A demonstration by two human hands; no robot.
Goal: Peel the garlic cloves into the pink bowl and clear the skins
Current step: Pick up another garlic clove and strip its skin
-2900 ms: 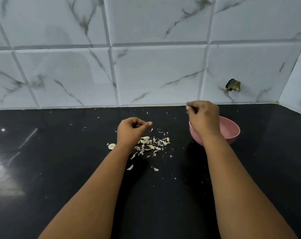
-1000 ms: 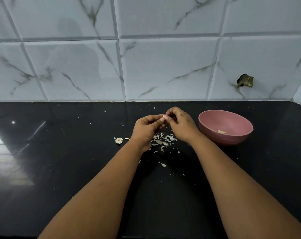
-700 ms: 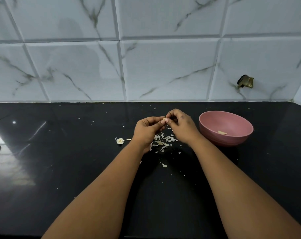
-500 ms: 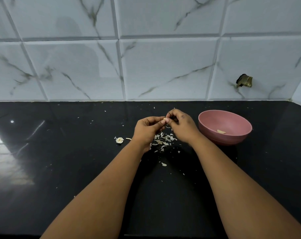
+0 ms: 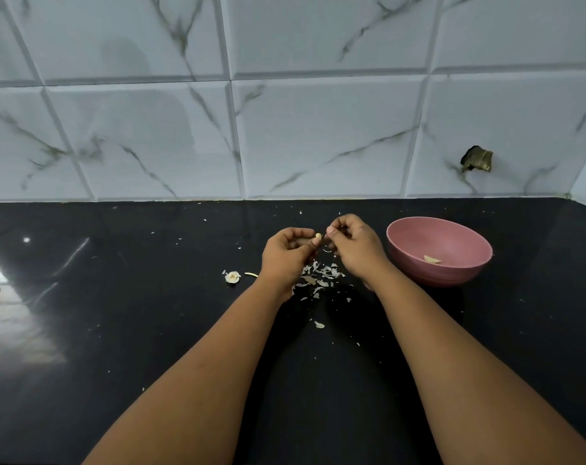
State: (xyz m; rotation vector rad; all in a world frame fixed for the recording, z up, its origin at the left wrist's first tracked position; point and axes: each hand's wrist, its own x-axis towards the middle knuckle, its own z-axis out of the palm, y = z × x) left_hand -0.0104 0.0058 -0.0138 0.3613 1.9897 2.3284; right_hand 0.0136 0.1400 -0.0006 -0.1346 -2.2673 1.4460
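Since 2.9 s ago the right hand (image 5: 355, 250) has left its place above the round pink plastic bowl (image 5: 452, 273) and come to centre frame to meet the left hand (image 5: 286, 256); since 0.5 s ago both have barely shifted. Head view: left hand's fingers curled, thumb and fingertips pinching a small pale garlic clove (image 5: 317, 235) just above the glossy black stone countertop (image 5: 117, 330). Right hand's fingers curled beside it, thumb and forefinger closed at the clove's end; whether they grip skin or clove cannot be told. Directly below the hands, a scatter of papery white garlic skins (image 5: 320, 278) lies on the countertop. A whitish garlic root stub (image 5: 232, 276) lies left of the left hand. Bowl stands right of centre, apart from the hands, with one peeled clove (image 5: 431, 260) inside. White marble-veined wall tiles (image 5: 285, 129) fill the upper frame.
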